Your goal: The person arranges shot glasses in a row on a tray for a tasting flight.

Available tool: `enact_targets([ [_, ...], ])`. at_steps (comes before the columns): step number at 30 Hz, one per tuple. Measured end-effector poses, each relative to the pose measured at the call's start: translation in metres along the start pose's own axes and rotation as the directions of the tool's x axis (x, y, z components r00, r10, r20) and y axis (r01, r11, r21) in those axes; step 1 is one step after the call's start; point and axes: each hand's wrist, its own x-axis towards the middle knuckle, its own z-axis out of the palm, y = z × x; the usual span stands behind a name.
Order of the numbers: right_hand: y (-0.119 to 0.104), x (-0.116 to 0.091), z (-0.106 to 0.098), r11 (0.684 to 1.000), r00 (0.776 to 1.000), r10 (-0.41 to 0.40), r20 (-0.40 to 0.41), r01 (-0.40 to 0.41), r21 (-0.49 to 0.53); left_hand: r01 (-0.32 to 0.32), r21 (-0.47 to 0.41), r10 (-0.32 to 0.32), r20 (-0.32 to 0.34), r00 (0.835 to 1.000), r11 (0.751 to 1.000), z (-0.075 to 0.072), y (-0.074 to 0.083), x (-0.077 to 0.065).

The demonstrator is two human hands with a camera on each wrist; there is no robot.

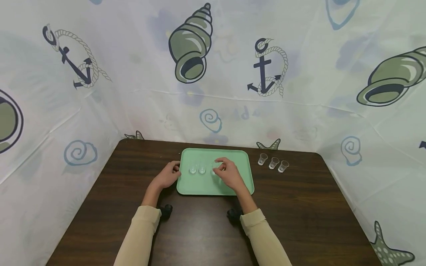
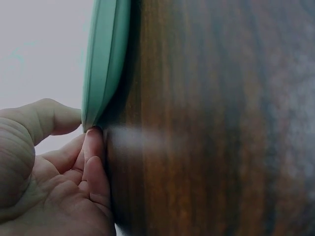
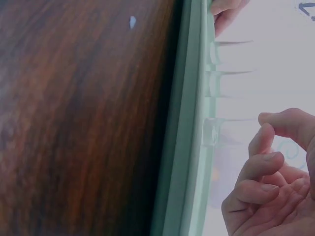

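A mint-green tray (image 1: pixel 233 186) lies on the table, its left rim pinched by my left hand (image 1: pixel 169 175). In the left wrist view the thumb and fingers meet at the tray's edge (image 2: pixel 104 59). Two small clear cups (image 1: pixel 202 169) (image 3: pixel 212 83) stand side by side on the tray. A third small clear cup (image 3: pixel 210 132) stands on it to their right, partly hidden in the head view. My right hand (image 1: pixel 229 173) is at that third cup. Its thumb and index tips are just past the rim in the right wrist view, the other fingers loosely bent.
Three more small clear cups (image 1: pixel 274 163) stand in a slanting row on the table, right of the tray. The brown wooden table (image 1: pixel 199 236) meets fabric walls (image 1: pixel 226 122) at the back and sides. Black wrist mounts (image 1: pixel 234 216) sit under the forearms.
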Motion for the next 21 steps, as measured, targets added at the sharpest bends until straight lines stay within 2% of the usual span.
enact_targets([
  [21, -0.0004, 0.0056, 0.0101, 1.000, 0.999, 0.029, 0.015, -0.028, -0.009, 0.027, 0.000, -0.027, -0.008, 1.000, 1.000, 0.0015, 0.0041, -0.0005],
])
